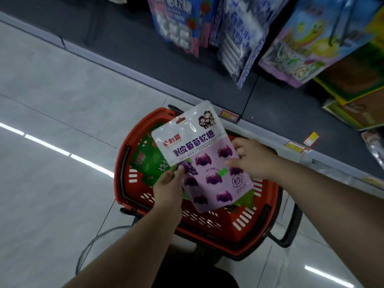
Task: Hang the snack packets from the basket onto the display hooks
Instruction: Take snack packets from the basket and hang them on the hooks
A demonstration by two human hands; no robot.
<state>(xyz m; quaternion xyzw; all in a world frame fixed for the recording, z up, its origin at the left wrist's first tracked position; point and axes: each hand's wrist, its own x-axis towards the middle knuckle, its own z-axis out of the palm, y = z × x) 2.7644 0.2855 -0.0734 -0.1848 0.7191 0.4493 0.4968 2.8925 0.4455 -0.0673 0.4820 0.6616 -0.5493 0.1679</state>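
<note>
At the centre of the frame we hold a purple-and-white grape gummy packet [204,157] above the red basket [207,231]; our left hand [168,185] pinches its lower left edge, thumb on the front and fingers hidden behind; our right hand [252,157] grips its right edge with curled fingers, the tips partly blurred. The basket sits on the grey tiled floor [52,100] at lower centre; the packet and our forearms cover much of its inside, and only parts of green packets [148,161] show there at left and lower right. At the upper right, hanging packets [234,34] are cut off by the top edge and blurred; we cannot make out their hooks. Yellow price tags [228,115] line the dark shelf edge.
</note>
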